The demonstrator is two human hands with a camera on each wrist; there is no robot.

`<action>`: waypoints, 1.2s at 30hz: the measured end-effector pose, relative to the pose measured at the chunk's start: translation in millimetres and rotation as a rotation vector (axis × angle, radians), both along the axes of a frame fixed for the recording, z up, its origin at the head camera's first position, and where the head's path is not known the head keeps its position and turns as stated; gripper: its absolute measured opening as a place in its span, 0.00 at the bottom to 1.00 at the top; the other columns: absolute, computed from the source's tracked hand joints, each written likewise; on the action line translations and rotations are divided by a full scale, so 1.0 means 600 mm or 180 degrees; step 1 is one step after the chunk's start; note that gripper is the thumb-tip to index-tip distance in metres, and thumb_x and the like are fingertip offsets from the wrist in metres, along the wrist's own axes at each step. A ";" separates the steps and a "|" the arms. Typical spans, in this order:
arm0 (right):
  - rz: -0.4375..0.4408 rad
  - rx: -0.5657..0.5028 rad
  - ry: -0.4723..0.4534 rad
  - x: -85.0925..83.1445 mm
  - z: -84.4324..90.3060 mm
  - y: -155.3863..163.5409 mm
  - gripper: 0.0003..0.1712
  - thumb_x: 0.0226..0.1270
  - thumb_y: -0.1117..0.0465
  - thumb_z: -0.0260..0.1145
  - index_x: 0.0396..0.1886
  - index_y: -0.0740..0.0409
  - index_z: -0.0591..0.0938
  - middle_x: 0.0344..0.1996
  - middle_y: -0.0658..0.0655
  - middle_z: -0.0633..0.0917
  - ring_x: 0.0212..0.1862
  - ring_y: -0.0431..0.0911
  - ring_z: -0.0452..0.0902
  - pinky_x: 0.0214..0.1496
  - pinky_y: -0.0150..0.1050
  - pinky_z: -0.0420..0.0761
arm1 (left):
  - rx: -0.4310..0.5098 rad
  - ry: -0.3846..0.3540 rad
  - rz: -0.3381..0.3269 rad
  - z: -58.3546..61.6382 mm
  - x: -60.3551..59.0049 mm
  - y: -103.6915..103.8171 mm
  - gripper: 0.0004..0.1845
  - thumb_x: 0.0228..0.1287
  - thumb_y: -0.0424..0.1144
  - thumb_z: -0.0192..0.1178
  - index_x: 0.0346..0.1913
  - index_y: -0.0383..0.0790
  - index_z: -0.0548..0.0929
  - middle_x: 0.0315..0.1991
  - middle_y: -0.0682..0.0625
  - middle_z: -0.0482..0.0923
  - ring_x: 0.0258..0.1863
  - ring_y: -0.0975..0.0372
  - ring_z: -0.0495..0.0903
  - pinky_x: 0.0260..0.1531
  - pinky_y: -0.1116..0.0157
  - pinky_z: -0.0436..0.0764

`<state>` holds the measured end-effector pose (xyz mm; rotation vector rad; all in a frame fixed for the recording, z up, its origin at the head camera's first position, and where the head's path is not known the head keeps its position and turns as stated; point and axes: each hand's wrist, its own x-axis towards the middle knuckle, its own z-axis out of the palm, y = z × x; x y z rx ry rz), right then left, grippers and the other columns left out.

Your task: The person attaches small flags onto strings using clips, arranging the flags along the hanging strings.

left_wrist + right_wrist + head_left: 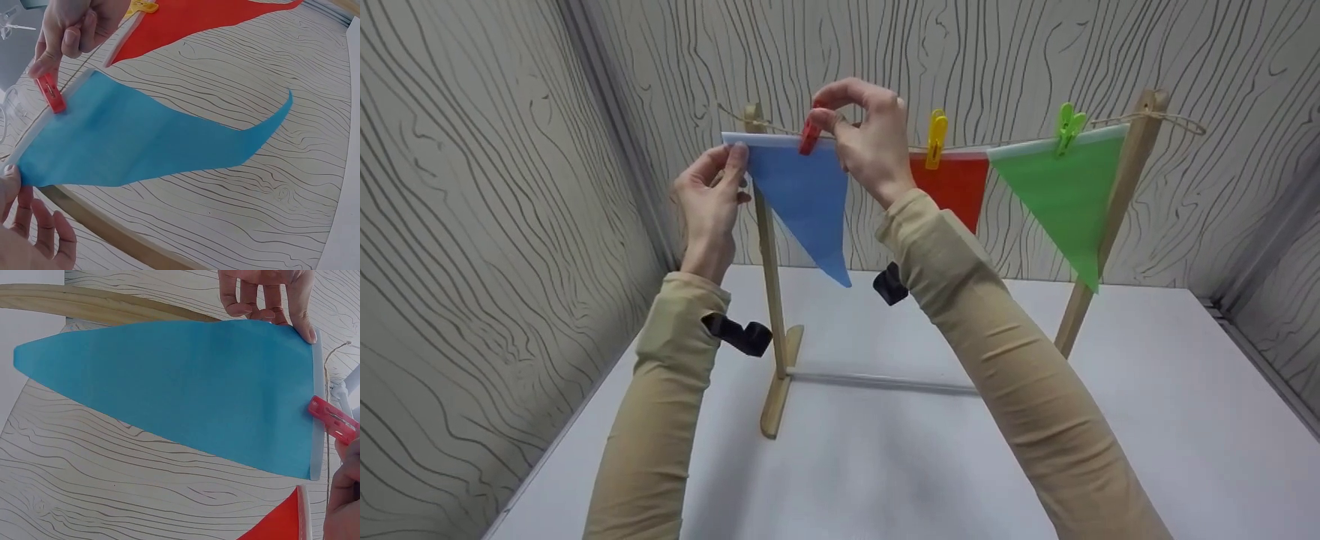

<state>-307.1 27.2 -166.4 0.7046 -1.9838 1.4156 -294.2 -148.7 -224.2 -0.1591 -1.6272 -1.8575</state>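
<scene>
A blue triangular pennant with a white top edge hangs at the string's left end. My left hand pinches its upper left corner between thumb and fingers. A red clothespin sits over the white edge near the pennant's middle, and my right hand pinches the top of that clothespin. In the right wrist view the clothespin crosses both the white edge and the twine. Whether its jaws grip the twine I cannot tell.
To the right, a red pennant hangs under a yellow clothespin, and a green pennant under a green clothespin. Wooden posts hold the twine, joined low by a pale rod above the white table.
</scene>
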 end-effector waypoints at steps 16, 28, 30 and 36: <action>0.0363 0.0196 -0.0175 0.006 0.000 0.012 0.18 0.68 0.61 0.69 0.55 0.63 0.83 0.47 0.59 0.85 0.14 0.36 0.68 0.20 0.27 0.74 | 0.0087 0.0012 -0.0031 0.005 -0.001 0.002 0.05 0.70 0.38 0.63 0.39 0.40 0.85 0.26 0.58 0.74 0.28 0.67 0.73 0.26 0.73 0.74; 0.0456 0.0029 -0.0298 0.007 -0.013 0.024 0.30 0.64 0.62 0.72 0.65 0.62 0.78 0.57 0.59 0.85 0.13 0.37 0.69 0.20 0.27 0.76 | 0.0144 -0.0015 -0.0002 -0.005 -0.002 -0.005 0.06 0.70 0.39 0.64 0.39 0.40 0.85 0.28 0.58 0.78 0.29 0.66 0.73 0.27 0.73 0.75; 0.0463 -0.0019 -0.0317 0.008 -0.015 0.027 0.30 0.64 0.63 0.72 0.65 0.61 0.78 0.57 0.59 0.85 0.13 0.37 0.70 0.20 0.27 0.76 | 0.0165 -0.0014 0.0013 -0.007 -0.001 -0.006 0.07 0.69 0.39 0.64 0.41 0.38 0.86 0.29 0.57 0.80 0.29 0.66 0.74 0.27 0.73 0.75; 0.0499 -0.0209 -0.0291 0.012 -0.020 0.033 0.28 0.65 0.65 0.71 0.64 0.62 0.78 0.59 0.59 0.84 0.14 0.38 0.71 0.19 0.27 0.75 | 0.0205 0.0000 0.0093 -0.014 0.003 -0.012 0.13 0.69 0.40 0.65 0.48 0.33 0.86 0.29 0.60 0.81 0.30 0.68 0.75 0.28 0.74 0.77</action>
